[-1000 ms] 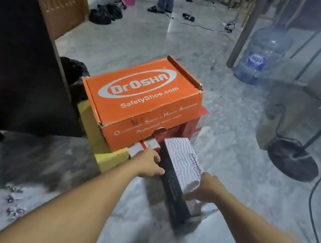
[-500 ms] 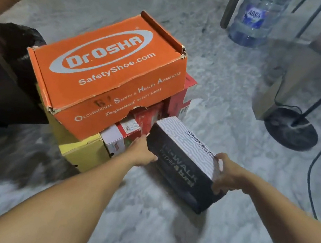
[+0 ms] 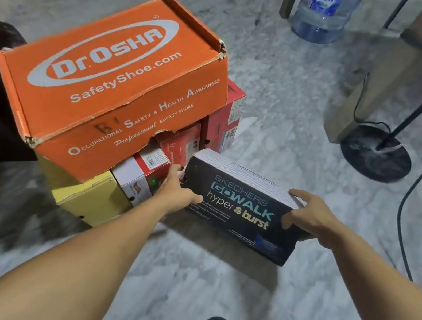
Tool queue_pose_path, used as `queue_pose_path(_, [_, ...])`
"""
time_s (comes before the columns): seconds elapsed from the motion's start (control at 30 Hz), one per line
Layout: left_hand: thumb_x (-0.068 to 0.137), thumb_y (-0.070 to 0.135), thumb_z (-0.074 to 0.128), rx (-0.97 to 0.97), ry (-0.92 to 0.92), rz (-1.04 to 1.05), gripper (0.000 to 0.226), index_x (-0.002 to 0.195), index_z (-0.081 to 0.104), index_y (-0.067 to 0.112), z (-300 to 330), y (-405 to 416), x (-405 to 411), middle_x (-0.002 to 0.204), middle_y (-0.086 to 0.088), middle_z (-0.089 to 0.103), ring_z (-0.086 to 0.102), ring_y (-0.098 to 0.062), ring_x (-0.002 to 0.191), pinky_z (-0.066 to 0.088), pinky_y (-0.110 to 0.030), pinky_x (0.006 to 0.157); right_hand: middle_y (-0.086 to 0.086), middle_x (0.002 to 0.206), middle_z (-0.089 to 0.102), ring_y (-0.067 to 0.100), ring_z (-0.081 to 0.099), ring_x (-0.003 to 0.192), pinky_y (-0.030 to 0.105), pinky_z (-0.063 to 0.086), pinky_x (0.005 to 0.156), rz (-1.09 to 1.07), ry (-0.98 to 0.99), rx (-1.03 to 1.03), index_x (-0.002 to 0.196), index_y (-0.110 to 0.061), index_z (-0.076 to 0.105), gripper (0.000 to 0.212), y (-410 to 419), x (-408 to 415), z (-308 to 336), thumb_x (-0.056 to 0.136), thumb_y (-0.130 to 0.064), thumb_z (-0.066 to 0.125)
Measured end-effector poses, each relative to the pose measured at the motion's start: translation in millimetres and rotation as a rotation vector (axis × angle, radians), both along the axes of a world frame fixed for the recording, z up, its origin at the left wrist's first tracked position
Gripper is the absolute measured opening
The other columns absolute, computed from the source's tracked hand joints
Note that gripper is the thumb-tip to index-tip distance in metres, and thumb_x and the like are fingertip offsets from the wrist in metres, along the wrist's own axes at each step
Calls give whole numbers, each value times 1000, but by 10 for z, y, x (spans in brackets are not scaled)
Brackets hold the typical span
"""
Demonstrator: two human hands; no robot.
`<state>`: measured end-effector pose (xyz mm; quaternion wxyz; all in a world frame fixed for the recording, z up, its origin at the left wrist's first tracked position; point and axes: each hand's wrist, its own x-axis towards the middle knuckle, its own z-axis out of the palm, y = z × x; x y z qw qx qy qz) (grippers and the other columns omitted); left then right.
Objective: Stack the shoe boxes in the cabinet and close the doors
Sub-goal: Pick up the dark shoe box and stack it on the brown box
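Head view: a black rectangular cardboard shoe box (image 3: 241,207) is gripped at its two ends by the left hand (image 3: 178,195) and right hand (image 3: 309,219), just beside the pile under the large orange cardboard box (image 3: 111,80). It should be lifted level, with even pressure kept on both ends, clear of the pile.

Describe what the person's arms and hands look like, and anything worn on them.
Both forearms are bare as far as the frame shows: no sleeves, watch, bracelet or gloves. The left hand and right hand show no rings on the visible fingers. Nails are too small to judge. Nothing is marked or taped on either arm.
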<state>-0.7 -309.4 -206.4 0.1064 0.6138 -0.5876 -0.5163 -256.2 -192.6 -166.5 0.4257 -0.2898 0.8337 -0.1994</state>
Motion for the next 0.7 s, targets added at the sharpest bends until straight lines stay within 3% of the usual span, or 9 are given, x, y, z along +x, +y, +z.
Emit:
queue_pose_path(0.13, [78,9,76,-45,9,5,70,140,43,16,122,35,60,142,-4,49,49,-22,126,37,-32,101,14,110,57,30,62,93,46,59,74,-112,-18,-90,129,-15,41,75,78,-100,192,64,0,75])
queue_pose_path(0.27, [73,8,81,-85,73,58,73,137,45,9,397,114,121,129,-3,57,54,-17,107,39,-23,88,10,79,60,17,56,62,35,56,60,-233,-29,-196,117,6,53,59,142,-127,495,64,-5,77])
queue_pose_path(0.37, [74,12,83,-158,156,58,82,143,39,6,728,195,182,129,-4,54,51,-16,110,35,-20,84,15,99,62,19,59,67,31,53,52,-291,-37,-332,116,1,57,74,179,-123,755,52,-25,84])
queue_pose_path(0.4, [73,13,84,-198,186,58,82,142,40,5,849,217,211,128,-4,54,50,-15,109,35,-19,82,13,98,62,20,58,67,30,52,52,-308,-34,-373,108,-1,60,62,189,-92,876,56,-25,84])
queue_pose_path(0.47, [67,17,88,-288,238,72,84,138,46,5,1109,252,274,131,-6,56,53,-16,110,39,-20,84,8,70,55,20,50,59,29,48,57,-326,-24,-439,73,-7,61,22,212,-18,1134,72,-17,81])
queue_pose_path(0.5, [64,20,90,-326,253,80,85,136,48,5,1256,272,313,130,-6,58,55,-18,113,41,-23,89,4,61,48,20,45,55,29,46,57,-321,-7,-481,62,-10,54,29,200,-13,1237,75,-16,79])
queue_pose_path(0.53, [61,23,92,-366,272,82,86,134,50,6,1406,299,360,128,-6,59,55,-19,114,43,-28,96,4,62,46,20,43,56,28,44,56,-315,17,-518,64,-11,53,31,186,-5,1325,75,-20,80])
queue_pose_path(0.6, [55,29,94,-427,339,77,85,128,56,8,1688,357,474,122,-4,63,59,-19,111,47,-35,100,6,83,56,21,51,67,28,44,57,-312,72,-606,88,-11,58,38,168,90,1547,70,-33,84])
queue_pose_path(0.7, [58,22,93,-503,424,86,67,118,63,11,2026,418,670,111,-2,69,63,-15,101,52,-28,89,5,106,66,23,66,90,42,58,72,-303,61,-714,108,-15,60,66,134,267,1838,57,-47,87])
